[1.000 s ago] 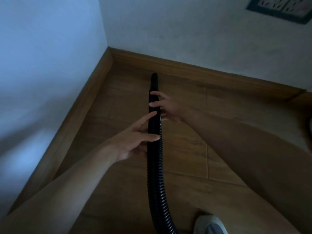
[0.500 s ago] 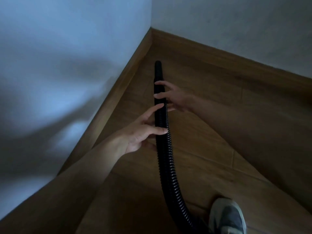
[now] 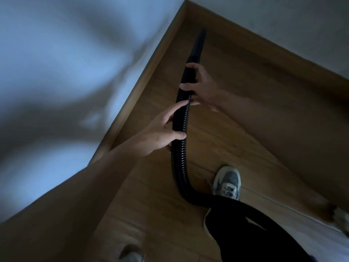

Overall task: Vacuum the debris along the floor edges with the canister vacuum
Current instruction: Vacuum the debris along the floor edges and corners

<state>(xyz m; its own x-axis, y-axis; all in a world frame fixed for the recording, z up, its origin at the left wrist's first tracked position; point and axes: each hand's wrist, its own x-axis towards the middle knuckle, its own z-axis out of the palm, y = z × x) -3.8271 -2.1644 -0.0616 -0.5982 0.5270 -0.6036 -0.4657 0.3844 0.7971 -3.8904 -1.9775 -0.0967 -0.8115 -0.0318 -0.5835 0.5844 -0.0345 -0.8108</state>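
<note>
Left hand, right hand grip ribbed black hose (smooth nozzle).

Left hand grips hose near frame centre: thumb across the front, index finger stretched along it toward 1 o'clock, other fingers curled behind. Left forearm bare, comes in from 7 o'clock. Right hand sits just beyond the left, at its 1 o'clock. Its fingers wrap over the hose from the right side, thumb underneath. Right forearm bare, comes in from 4 o'clock. Leg in dark trousers at 5 o'clock, its grey shoe pointing to 12 o'clock. Second shoe at 6 o'clock, blurred.
</note>
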